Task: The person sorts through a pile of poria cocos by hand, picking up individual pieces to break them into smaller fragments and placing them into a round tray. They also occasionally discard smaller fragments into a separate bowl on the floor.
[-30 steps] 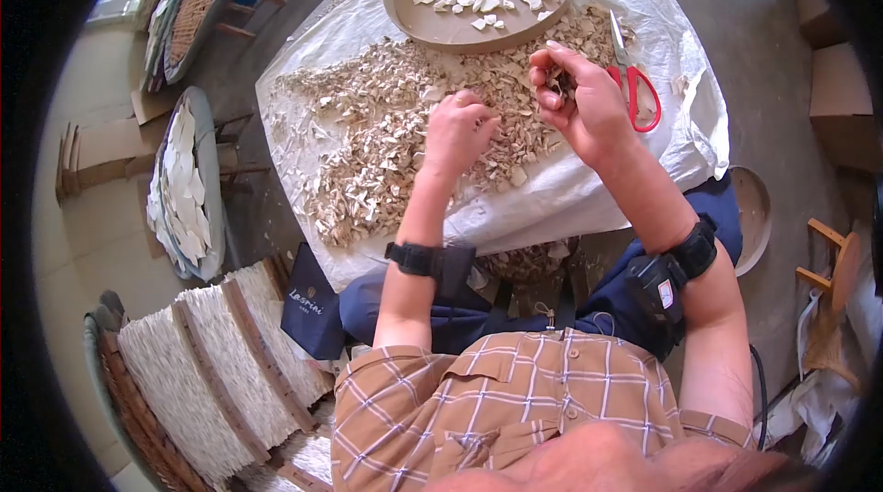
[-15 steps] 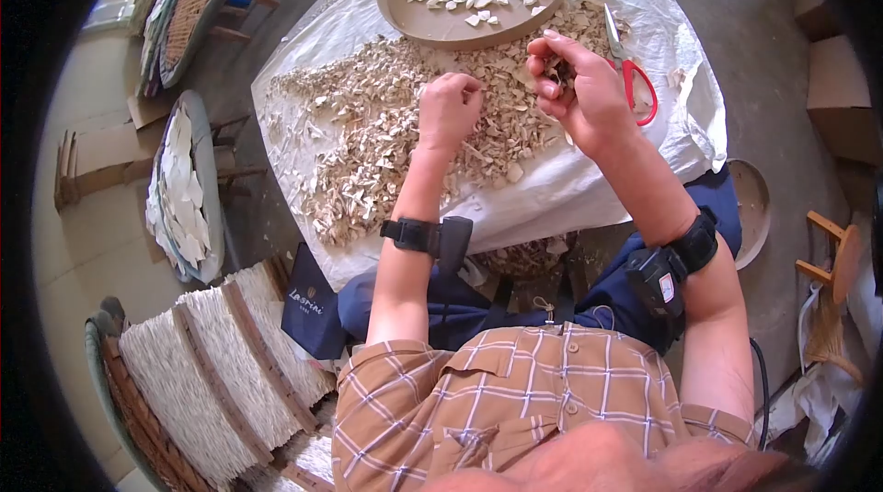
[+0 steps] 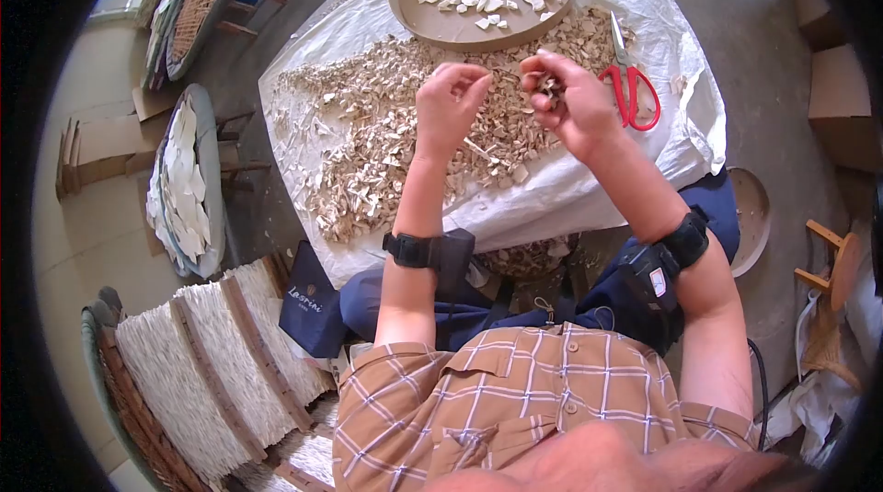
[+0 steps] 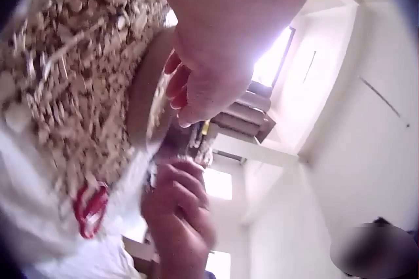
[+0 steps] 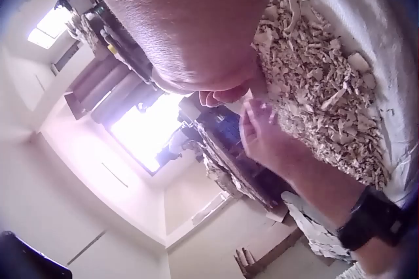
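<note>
Pale brown flakes (image 3: 368, 143) lie heaped on a white cloth (image 3: 685, 41). Over the heap, my left hand (image 3: 448, 110) is raised with thumb and fingertips close together; whether a small flake is between them cannot be told, and the left wrist view of this hand (image 4: 209, 89) shows none. My right hand (image 3: 579, 106), palm up, curls its fingers round a small clump of flakes (image 3: 549, 90). The hands are apart, near each other. Red-handled scissors (image 3: 633, 98) lie on the cloth, right of my right hand.
Behind the heap stands a round brown tray (image 3: 460, 40) with pale pieces in it. Racks of pale sheets (image 3: 184, 188) are on the left, with ridged white stacks (image 3: 175, 382) at lower left. A wooden stool (image 3: 832, 262) and boxes (image 3: 839, 83) stand right.
My left hand, lower over the heap one second ago, has lifted away from the flakes and its fingers now point toward the right hand. My right hand still holds its clump.
</note>
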The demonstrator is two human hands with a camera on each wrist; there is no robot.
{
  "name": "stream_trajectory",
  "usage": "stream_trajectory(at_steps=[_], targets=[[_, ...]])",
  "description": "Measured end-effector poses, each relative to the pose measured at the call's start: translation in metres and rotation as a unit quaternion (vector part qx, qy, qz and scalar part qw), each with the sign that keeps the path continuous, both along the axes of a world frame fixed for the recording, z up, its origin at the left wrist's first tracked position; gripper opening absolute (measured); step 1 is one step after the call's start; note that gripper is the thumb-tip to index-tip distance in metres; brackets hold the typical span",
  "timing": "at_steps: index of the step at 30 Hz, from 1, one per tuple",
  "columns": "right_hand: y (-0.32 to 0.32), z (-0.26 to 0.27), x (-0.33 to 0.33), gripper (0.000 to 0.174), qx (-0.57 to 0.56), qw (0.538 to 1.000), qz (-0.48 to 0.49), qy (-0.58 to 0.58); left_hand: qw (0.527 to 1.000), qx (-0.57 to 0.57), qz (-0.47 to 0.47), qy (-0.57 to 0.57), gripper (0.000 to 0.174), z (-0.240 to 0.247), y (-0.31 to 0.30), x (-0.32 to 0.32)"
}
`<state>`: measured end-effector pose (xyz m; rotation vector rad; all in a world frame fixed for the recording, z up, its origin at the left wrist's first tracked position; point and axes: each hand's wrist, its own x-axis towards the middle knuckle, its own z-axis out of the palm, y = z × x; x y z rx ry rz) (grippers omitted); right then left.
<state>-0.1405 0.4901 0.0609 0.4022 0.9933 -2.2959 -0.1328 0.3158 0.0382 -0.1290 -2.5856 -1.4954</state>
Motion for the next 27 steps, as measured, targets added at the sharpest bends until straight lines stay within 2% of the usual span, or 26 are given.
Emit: stream_trajectory(at_steps=[1, 3, 5, 7, 9, 11, 13, 14, 18, 22, 24, 25, 27], targets=[[0.004, 0.004, -0.003, 0.023, -0.013, 1.0, -0.026, 0.008, 0.994, -0.102, 0.017, -0.024, 0.011, -0.009, -0.007, 0.0], [0.009, 0.009, -0.007, 0.023, -0.027, 0.998, -0.053, 0.013, 0.991, -0.127, 0.004, -0.036, 0.008, -0.026, -0.016, 0.003], [0.012, 0.01, -0.007, 0.022, -0.036, 0.997, -0.068, 0.02, 0.93, -0.365, -0.045, 0.007, 0.007, -0.033, -0.024, 0.009], [0.011, 0.009, -0.007, 0.021, -0.035, 0.997, -0.067, 0.021, 0.946, -0.32, -0.036, -0.025, 0.007, -0.033, -0.029, 0.008], [0.008, 0.011, -0.003, 0.021, -0.017, 0.998, -0.053, 0.021, 0.923, -0.383, -0.023, -0.013, 0.006, -0.03, -0.031, 0.007], [0.007, 0.014, -0.002, 0.02, -0.02, 0.998, -0.048, 0.02, 0.936, -0.35, -0.027, -0.006, 0.006, -0.032, -0.026, 0.001], [0.007, 0.014, -0.002, 0.02, -0.023, 0.998, -0.047, 0.018, 0.932, -0.356, -0.036, 0.061, 0.006, -0.039, -0.017, -0.004], [0.008, 0.013, -0.003, 0.02, -0.029, 0.998, -0.049, 0.019, 0.922, -0.382, -0.047, 0.05, 0.011, -0.041, -0.015, -0.005], [0.01, 0.012, -0.005, 0.02, -0.016, 0.998, -0.054, 0.021, 0.906, -0.418, -0.067, 0.017, 0.01, -0.041, -0.007, -0.01], [0.011, 0.012, -0.004, 0.019, -0.015, 0.998, -0.046, 0.03, 0.909, -0.409, -0.066, 0.054, 0.009, -0.04, -0.011, -0.011], [0.007, 0.007, -0.002, 0.02, 0.018, 0.998, -0.052, 0.023, 0.976, -0.218, 0.021, 0.001, 0.01, -0.037, -0.02, -0.01], [0.005, 0.006, 0.0, 0.02, 0.017, 0.998, -0.052, 0.024, 0.975, -0.219, 0.021, 0.002, 0.01, -0.026, -0.016, -0.007], [0.0, 0.004, 0.004, 0.021, 0.089, 0.995, -0.033, 0.007, 0.998, -0.021, 0.056, -0.015, 0.011, 0.003, -0.006, 0.003]])
